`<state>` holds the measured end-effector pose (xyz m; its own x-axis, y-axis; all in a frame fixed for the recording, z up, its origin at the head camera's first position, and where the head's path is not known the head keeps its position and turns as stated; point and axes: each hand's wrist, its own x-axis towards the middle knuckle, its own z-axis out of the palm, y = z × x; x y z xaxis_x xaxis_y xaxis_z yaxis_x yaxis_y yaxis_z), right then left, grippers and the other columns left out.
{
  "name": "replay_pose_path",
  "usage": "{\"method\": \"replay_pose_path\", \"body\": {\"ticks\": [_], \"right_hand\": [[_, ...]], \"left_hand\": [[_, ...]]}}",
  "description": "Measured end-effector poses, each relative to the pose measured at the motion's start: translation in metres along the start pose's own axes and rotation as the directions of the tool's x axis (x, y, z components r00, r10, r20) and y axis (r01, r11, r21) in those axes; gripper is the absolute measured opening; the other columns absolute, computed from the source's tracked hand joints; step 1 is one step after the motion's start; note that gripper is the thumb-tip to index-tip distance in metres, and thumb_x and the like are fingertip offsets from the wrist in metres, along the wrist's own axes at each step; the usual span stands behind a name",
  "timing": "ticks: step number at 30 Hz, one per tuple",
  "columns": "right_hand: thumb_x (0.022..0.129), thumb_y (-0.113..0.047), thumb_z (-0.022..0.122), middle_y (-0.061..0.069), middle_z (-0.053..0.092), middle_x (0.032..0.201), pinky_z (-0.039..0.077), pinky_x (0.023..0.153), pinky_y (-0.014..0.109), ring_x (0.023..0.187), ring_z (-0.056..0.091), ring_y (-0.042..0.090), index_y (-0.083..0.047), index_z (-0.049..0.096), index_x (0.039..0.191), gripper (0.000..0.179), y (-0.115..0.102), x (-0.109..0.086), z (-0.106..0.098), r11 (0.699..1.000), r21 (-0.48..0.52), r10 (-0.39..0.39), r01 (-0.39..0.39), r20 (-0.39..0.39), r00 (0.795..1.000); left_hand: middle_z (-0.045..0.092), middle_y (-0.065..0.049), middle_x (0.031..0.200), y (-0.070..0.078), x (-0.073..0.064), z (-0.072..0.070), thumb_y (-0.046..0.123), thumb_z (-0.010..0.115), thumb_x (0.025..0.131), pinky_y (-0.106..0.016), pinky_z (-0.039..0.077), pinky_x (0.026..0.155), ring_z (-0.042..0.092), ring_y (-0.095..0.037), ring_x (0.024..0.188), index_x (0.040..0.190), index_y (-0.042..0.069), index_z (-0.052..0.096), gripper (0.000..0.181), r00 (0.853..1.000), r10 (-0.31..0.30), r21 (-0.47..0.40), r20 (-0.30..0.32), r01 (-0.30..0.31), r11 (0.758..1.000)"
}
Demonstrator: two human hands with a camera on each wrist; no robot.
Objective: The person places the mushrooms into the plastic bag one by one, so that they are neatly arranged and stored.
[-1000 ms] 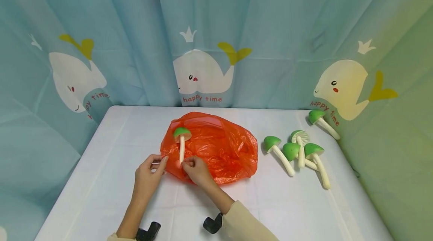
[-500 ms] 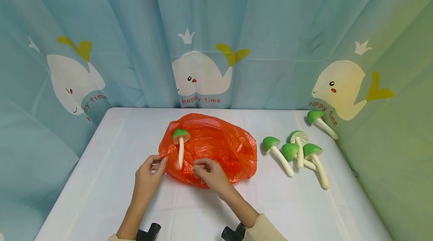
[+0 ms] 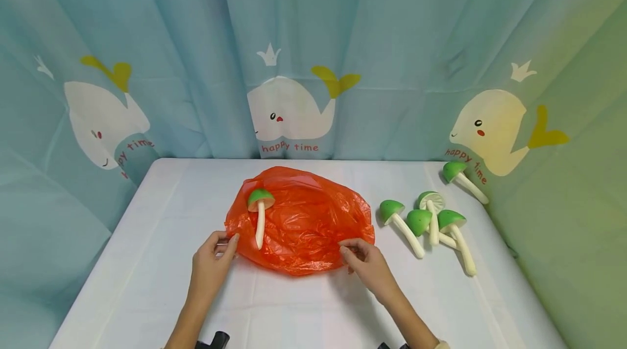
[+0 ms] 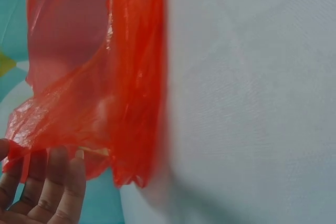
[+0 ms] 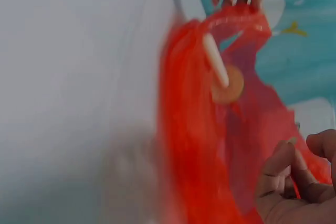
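Note:
A red plastic bag (image 3: 303,234) lies with its mouth spread. My left hand (image 3: 210,264) pinches its left rim between thumb and fingers, which also shows in the left wrist view, where the hand (image 4: 50,190) is under the lifted film. One toy mushroom (image 3: 260,224) with a green cap and white stem leans in the left part of the bag, stem towards me. My right hand (image 3: 369,267) is at the bag's right rim, fingers bent. In the right wrist view that hand (image 5: 289,192) has its thumb apart from its fingers, with red film beside them.
Several more green-capped mushrooms lie to the right of the bag, among them a single mushroom (image 3: 403,228) nearest to it and one mushroom (image 3: 465,181) at the far right edge. A blue-green curtain (image 3: 406,38) hangs behind the white table (image 3: 161,262).
My right hand has let go of the mushroom in the bag and moved right to the bag's right rim. My left hand keeps its hold on the left rim.

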<state>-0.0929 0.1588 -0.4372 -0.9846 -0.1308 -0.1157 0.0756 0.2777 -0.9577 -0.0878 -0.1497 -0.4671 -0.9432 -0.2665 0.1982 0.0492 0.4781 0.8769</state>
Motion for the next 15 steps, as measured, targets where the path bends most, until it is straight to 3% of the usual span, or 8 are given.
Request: {"method": "replay_pose_path", "body": {"ticks": [4, 8, 10, 12, 15], "right_hand": [[0.093, -0.017, 0.061, 0.014, 0.059, 0.075, 0.048, 0.050, 0.026, 0.061, 0.054, 0.019, 0.004, 0.062, 0.094, 0.021, 0.024, 0.004, -0.024, 1.000, -0.025, -0.005, 0.003, -0.078, 0.997], [0.094, -0.023, 0.060, 0.012, 0.061, 0.073, 0.047, 0.050, 0.025, 0.061, 0.056, 0.022, 0.002, 0.063, 0.091, 0.025, 0.044, 0.005, -0.051, 0.983, -0.182, -0.011, -0.024, -0.190, 0.982], [0.093, -0.025, 0.061, 0.008, 0.061, 0.075, 0.048, 0.055, 0.027, 0.065, 0.058, 0.020, 0.000, 0.063, 0.091, 0.026, 0.052, 0.001, -0.065, 0.949, -0.309, -0.012, -0.068, -0.251, 0.968], [0.091, -0.027, 0.063, 0.006, 0.061, 0.077, 0.047, 0.061, 0.029, 0.069, 0.058, 0.020, 0.001, 0.061, 0.093, 0.028, 0.060, -0.003, -0.078, 0.892, -0.429, 0.015, -0.142, -0.286, 0.958], [0.088, -0.028, 0.064, 0.009, 0.059, 0.081, 0.045, 0.064, 0.034, 0.072, 0.056, 0.021, 0.005, 0.054, 0.095, 0.035, 0.068, -0.007, -0.095, 0.822, -0.518, 0.086, -0.239, -0.302, 0.949]], "left_hand": [[0.066, -0.009, 0.081, -0.002, 0.000, 0.001, 0.014, 0.063, 0.091, -0.011, 0.048, 0.059, 0.065, -0.024, 0.069, 0.094, 0.000, 0.061, 0.014, 1.000, 0.007, 0.014, 0.011, -0.007, 1.000], [0.065, -0.010, 0.084, -0.002, -0.001, 0.001, 0.015, 0.063, 0.091, -0.012, 0.049, 0.060, 0.065, -0.024, 0.070, 0.095, 0.000, 0.061, 0.016, 1.000, 0.001, 0.006, 0.008, -0.001, 1.000], [0.065, -0.011, 0.085, -0.002, -0.001, 0.001, 0.015, 0.063, 0.091, -0.012, 0.049, 0.060, 0.065, -0.024, 0.070, 0.095, -0.001, 0.061, 0.016, 1.000, -0.003, -0.004, 0.006, 0.003, 1.000], [0.065, -0.012, 0.086, -0.003, 0.000, 0.000, 0.015, 0.063, 0.091, -0.012, 0.049, 0.060, 0.065, -0.024, 0.070, 0.094, -0.001, 0.061, 0.017, 1.000, -0.006, -0.009, 0.007, 0.006, 1.000], [0.064, -0.012, 0.085, -0.005, 0.000, 0.000, 0.015, 0.063, 0.091, -0.011, 0.049, 0.060, 0.065, -0.024, 0.070, 0.093, -0.001, 0.061, 0.016, 1.000, -0.007, -0.013, 0.005, 0.007, 1.000]]}}
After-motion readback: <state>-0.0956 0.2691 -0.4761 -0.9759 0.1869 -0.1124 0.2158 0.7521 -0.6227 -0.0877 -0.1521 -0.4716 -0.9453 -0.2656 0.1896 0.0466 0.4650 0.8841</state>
